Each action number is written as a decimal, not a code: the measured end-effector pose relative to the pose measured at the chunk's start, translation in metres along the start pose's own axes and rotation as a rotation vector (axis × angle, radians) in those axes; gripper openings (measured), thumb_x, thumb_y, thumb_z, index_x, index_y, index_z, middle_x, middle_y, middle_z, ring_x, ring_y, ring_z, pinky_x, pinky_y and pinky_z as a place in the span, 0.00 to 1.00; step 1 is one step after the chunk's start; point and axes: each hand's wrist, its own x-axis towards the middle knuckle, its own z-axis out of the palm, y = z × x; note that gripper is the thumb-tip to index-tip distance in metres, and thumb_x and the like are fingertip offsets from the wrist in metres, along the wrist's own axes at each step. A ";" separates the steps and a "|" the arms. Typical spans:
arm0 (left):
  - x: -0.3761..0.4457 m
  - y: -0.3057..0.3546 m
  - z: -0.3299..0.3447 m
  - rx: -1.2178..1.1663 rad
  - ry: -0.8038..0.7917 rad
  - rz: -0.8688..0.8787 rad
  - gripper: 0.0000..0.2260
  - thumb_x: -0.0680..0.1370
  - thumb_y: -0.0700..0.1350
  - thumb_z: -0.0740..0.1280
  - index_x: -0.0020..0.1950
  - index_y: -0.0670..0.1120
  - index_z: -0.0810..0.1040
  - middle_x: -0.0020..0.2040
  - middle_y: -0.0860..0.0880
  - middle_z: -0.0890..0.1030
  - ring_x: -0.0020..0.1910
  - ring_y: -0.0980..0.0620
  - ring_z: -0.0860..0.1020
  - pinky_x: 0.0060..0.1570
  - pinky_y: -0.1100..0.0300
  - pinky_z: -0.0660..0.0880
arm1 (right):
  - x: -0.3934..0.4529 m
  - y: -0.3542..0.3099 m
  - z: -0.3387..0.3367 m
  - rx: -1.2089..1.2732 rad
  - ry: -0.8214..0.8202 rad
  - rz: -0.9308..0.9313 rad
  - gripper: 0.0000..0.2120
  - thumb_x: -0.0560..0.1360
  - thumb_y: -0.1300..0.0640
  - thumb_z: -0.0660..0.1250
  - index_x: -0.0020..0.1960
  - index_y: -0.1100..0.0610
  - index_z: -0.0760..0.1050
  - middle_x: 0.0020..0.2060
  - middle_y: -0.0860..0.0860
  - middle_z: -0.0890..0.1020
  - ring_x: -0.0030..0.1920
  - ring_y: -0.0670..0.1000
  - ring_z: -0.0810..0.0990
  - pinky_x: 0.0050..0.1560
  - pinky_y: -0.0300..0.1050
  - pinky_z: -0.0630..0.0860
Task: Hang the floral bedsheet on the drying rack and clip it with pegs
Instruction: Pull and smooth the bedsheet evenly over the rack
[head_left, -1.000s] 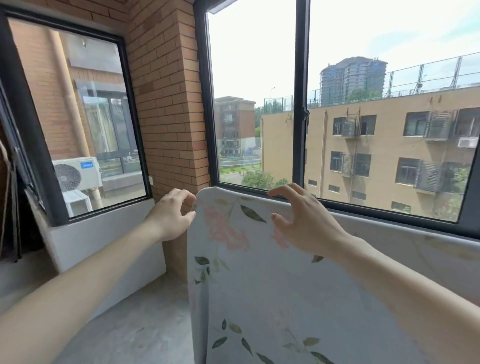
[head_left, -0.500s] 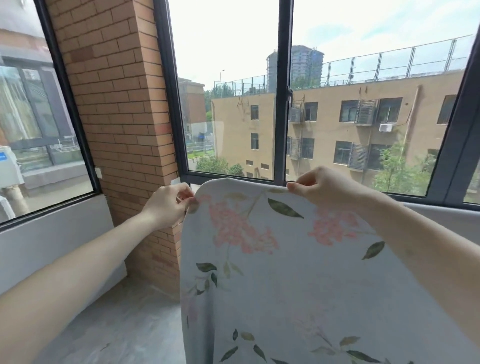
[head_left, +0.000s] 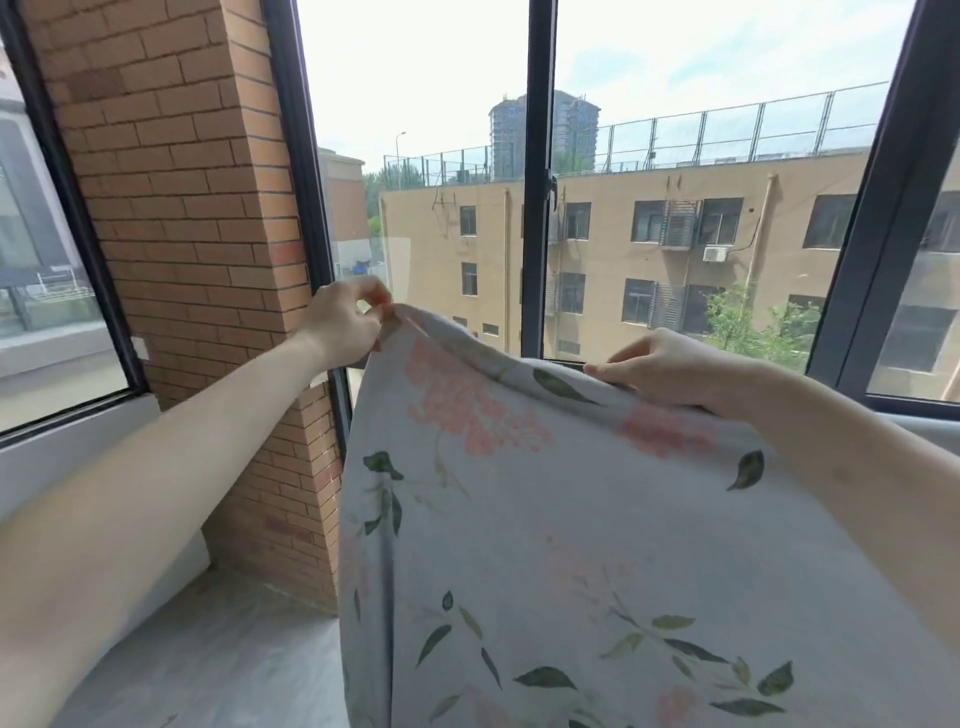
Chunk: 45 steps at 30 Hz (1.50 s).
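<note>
The floral bedsheet (head_left: 597, 545) fills the lower right of the view, held up in front of the window (head_left: 535, 208) and hanging in a broad sheet toward the floor (head_left: 208, 654), w/ the brick pillar (head_left: 192, 234) just to its left. No drying rack or pegs are in view, so hanging isn't done yet; the step in hand looks like spreading the top edge before it goes over a rail. To do it well, the person should prob. keep the top hem taut btwn both hands, level, and clear of the floor, then lay it evenly so pegs can bite near each corner. The right hand (head_left: 670, 366) has its grip closed on the top edge, fingers curled over the fold. The left hand (head_left: 345, 322) pinches the upper-left corner, thumb and fingertips tight on the hem. Risk: the left corner sits higher than the right, so the cloth could drape skewed unless it's evened out.
</note>
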 end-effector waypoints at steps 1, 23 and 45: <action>0.009 0.006 0.003 -0.033 0.020 -0.007 0.08 0.82 0.41 0.67 0.46 0.52 0.81 0.46 0.52 0.83 0.38 0.49 0.84 0.37 0.56 0.82 | 0.000 0.000 -0.001 0.007 -0.001 0.008 0.17 0.76 0.35 0.69 0.36 0.42 0.86 0.31 0.45 0.84 0.30 0.46 0.79 0.35 0.40 0.74; -0.051 -0.100 0.019 0.159 -0.821 -0.174 0.13 0.83 0.44 0.62 0.54 0.57 0.85 0.50 0.52 0.87 0.51 0.45 0.85 0.49 0.46 0.84 | 0.009 -0.004 -0.002 -0.222 -0.001 0.221 0.16 0.81 0.40 0.66 0.51 0.51 0.85 0.47 0.53 0.87 0.47 0.55 0.87 0.51 0.50 0.85; -0.018 -0.079 -0.002 -0.292 -0.338 -0.190 0.12 0.85 0.45 0.64 0.46 0.46 0.84 0.36 0.57 0.83 0.43 0.57 0.81 0.38 0.59 0.77 | 0.006 -0.007 0.005 -0.089 0.037 0.025 0.19 0.78 0.33 0.65 0.40 0.43 0.86 0.29 0.50 0.72 0.26 0.49 0.64 0.26 0.39 0.58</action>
